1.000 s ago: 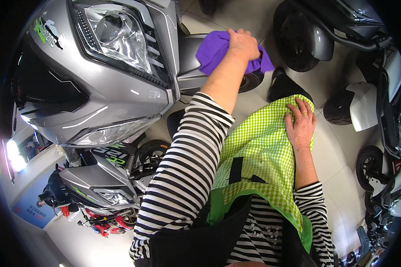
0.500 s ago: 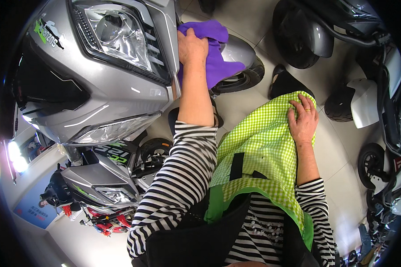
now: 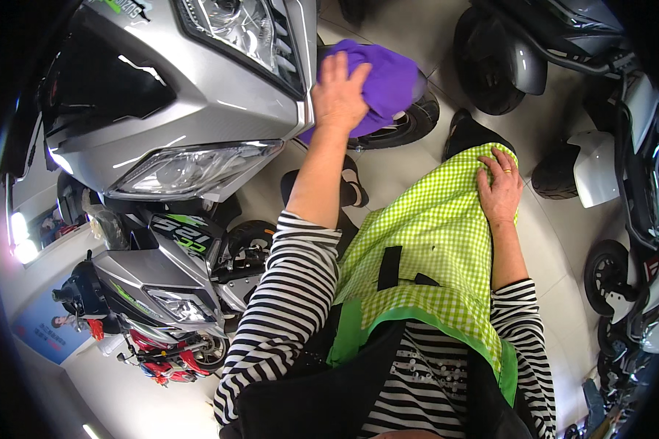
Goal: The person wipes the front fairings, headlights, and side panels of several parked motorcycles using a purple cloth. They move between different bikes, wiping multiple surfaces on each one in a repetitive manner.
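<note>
A purple cloth (image 3: 390, 79) lies draped over the front fender (image 3: 419, 86) of a silver motorcycle, covering most of it. My left hand (image 3: 338, 101) presses on the cloth's left part, fingers pointing away from me and thumb set apart, holding it against the fender. Below the fender shows the black front tire (image 3: 416, 123). My right hand (image 3: 500, 192), wearing a ring, rests with loosely spread fingers on my knee, over the green checked apron (image 3: 436, 241); nothing is in it.
The silver front fairing (image 3: 220, 102) with its headlight (image 3: 194, 167) rises close at the left of my left arm. Another silver motorcycle (image 3: 161, 274) stands behind it. Parked along the right are more motorcycles, one with a white fender (image 3: 597, 168). Pale floor tiles (image 3: 556, 252) lie between.
My left hand has slid slightly right and nearer along the fender, with the cloth now reaching further over its tip. The view has shifted a little. My right hand stays on the knee.
</note>
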`<state>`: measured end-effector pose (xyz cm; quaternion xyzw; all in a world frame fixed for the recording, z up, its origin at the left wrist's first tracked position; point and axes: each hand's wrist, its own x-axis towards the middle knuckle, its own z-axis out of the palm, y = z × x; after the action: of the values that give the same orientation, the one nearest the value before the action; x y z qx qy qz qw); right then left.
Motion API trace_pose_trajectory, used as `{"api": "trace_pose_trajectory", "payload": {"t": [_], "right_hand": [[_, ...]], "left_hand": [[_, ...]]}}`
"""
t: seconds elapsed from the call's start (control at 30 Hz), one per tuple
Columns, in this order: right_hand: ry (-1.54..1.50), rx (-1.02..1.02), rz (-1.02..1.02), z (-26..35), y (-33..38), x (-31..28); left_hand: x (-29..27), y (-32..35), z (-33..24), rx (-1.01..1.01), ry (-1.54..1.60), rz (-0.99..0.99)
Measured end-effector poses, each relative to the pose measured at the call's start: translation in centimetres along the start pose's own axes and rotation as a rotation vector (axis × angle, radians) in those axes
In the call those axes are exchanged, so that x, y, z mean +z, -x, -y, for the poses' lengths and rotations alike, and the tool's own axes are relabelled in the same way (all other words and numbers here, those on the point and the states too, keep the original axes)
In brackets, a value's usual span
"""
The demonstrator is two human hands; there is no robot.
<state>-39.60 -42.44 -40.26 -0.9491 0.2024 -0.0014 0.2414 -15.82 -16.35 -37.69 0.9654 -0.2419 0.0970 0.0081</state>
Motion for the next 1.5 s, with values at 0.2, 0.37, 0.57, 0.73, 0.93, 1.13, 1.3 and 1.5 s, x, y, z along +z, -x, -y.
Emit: {"api": "trace_pose_trajectory", "payload": {"t": [0.2,0.37,0.57,0.73,0.93,1.13,1.3,1.5], "right_hand": [[-0.019,0.016,0.002,-0.4,0.1,0.2],[-0.033,-0.005,0.019,-0.3,-0.1,0.4],[-0.053,-0.031,0.049,-0.3,-0.3,0.6],[-0.055,-0.037,0.074,-0.7,-0.3,0.8],[-0.039,-0.103,0.046,-1.6,-0.3,1.3],[-0.084,-0.118,0.042,-2.4,0.0,1.6],[-0.071,-0.148,0.007,-3.2,0.2,2.0],[-0.106,-0.169,0.003,-3.8,0.2,2.3]], "left_hand": [[-0.7,5.2,6.2,-0.248,0.137,0.038],[0.6,8.1,3.6,-0.331,0.040,-0.081],[1.3,11.9,0.1,-0.323,0.254,-0.007],[-1.3,14.7,-1.8,-0.552,1.392,0.040],[-6.0,15.5,-3.2,-0.655,2.475,0.082],[-6.6,15.4,-2.8,-1.329,3.843,0.423],[-8.4,16.1,-3.6,-0.802,2.677,0.123],[-11.7,16.5,-2.6,-0.803,2.404,-0.004]]}}
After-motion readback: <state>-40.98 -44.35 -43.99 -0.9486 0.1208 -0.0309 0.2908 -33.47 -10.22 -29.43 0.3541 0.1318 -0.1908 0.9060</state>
